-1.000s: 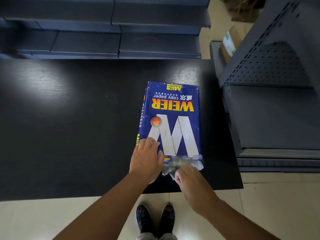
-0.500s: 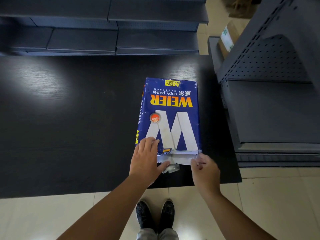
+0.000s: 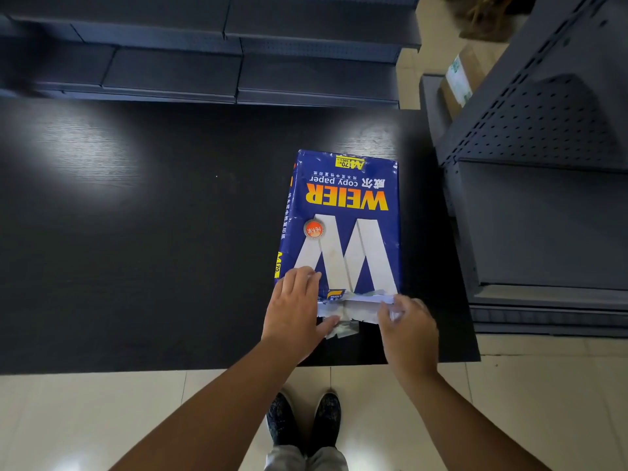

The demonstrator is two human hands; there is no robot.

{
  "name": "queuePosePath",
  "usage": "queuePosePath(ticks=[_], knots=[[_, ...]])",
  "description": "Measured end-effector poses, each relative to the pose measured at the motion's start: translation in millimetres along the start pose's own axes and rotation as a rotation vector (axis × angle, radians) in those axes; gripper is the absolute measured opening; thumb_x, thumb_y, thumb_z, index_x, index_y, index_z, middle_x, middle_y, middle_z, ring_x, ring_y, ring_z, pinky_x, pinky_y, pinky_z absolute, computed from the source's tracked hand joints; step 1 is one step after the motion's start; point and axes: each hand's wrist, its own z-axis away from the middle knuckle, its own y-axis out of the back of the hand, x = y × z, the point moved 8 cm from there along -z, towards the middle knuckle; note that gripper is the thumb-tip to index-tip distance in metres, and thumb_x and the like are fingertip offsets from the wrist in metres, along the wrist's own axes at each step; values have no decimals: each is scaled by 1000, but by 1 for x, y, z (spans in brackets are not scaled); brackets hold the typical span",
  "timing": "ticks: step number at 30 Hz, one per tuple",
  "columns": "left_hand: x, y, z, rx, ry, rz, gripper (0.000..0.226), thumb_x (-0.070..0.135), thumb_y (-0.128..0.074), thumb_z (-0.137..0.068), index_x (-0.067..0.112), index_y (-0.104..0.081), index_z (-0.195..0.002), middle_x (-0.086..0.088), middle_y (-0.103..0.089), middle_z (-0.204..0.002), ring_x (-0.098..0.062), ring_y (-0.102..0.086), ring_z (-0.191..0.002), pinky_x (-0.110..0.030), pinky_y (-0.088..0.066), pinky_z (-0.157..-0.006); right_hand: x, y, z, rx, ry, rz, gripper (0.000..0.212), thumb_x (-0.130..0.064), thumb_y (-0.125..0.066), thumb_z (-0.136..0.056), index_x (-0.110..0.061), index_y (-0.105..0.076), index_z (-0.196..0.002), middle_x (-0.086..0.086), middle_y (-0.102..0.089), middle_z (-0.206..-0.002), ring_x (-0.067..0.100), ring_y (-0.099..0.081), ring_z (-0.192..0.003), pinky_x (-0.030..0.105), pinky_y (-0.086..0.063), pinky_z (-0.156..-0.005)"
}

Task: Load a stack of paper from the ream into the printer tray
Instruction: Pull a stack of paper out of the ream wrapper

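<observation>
Lying flat near the right end of the black wood-grain counter [image 3: 136, 249], the blue wrapped ream of copy paper [image 3: 343, 226] has its near end torn open, white sheets [image 3: 360, 309] showing among ragged wrapper scraps. The left hand [image 3: 294, 312] rests on the ream's near left corner, fingers together and laid flat on the wrapper. The right hand [image 3: 409, 329] pinches the torn wrapper at the near right corner. Grey metal shelving [image 3: 543, 198] stands just beside the counter.
</observation>
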Motion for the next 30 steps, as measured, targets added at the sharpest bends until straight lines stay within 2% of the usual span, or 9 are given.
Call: queuePosePath(ticks=[3, 6, 11, 14, 19, 22, 25, 28, 30], knots=[[0, 0, 1, -3, 1, 0, 80, 70, -51, -84, 18, -32, -143, 1, -38, -140, -20, -32, -133, -40, -34, -114, 24, -7, -11, 21, -339, -367, 16, -25, -69, -88, -11, -72, -94, 4, -73, -84, 23, -71, -79, 33, -56, -69], [0, 1, 4, 3, 6, -15, 79, 68, -52, -84, 17, -33, -142, 0, -39, -139, -21, -33, -131, -40, -35, -113, 35, -19, -9, -23, -556, -612, 11, -17, -73, -87, -9, -73, -95, 6, -75, -85, 18, -74, -76, 30, -58, -69], [-1, 5, 13, 17, 61, -28, 72, 64, -51, -87, 17, -36, -139, -1, -40, -138, -21, -36, -129, -37, -37, -111, 32, -14, 8, -76, -557, -776, 7, -12, -67, -91, -7, -70, -94, 9, -77, -82, 17, -76, -78, 30, -58, -77], [-3, 10, 24, 44, 111, 110, 62, 57, -52, -90, 18, -40, -136, 1, -40, -138, -18, -37, -129, -36, -38, -110, 40, -9, 29, -119, -606, -861, 5, -5, -65, -90, -4, -65, -86, 10, -75, -82, 21, -77, -80, 32, -56, -79], [-28, 23, 55, 199, 505, 555, 47, 37, -58, -94, 16, -47, -134, -3, -37, -135, -18, -43, -122, -32, -47, -98, 64, 9, 65, -165, -662, -935, 19, 0, -63, -87, -4, -54, -71, 20, -71, -83, 25, -77, -79, 26, -51, -67], [-37, 7, 73, 69, 701, 774, 50, 26, -66, -91, 16, -45, -135, -8, -50, -131, -23, -56, -110, -39, -51, -93, 77, 12, 85, -279, -646, -865, 20, -1, -65, -85, -2, -52, -69, 25, -65, -80, 26, -73, -73, 38, -54, -81], [-31, 2, 92, -32, 719, 862, 52, 15, -68, -89, 19, -47, -136, -4, -64, -118, -22, -64, -102, -37, -55, -86, 82, 19, 85, -305, -586, -738, 13, -8, -71, -82, -2, -63, -91, 21, -71, -92, 24, -68, -78, 45, -53, -87], [-23, 5, 114, -43, 660, 863, 47, 17, -67, -87, 26, -55, -132, 2, -70, -108, -17, -67, -95, -41, -57, -88, 81, 20, 72, -303, -567, -726, 51, -29, -76, -80, -22, -57, -127, 9, -67, -115, 25, -66, -99, 46, -52, -96], [-20, 8, 131, -55, 625, 862, 47, 20, -66, -87, 31, -55, -131, 4, -70, -111, -16, -66, -97, -45, -57, -90, 78, 13, 67, -353, -523, -742, 56, -27, -71, -86, -28, -51, -138, 8, -63, -126, 26, -66, -103, 47, -54, -95]])
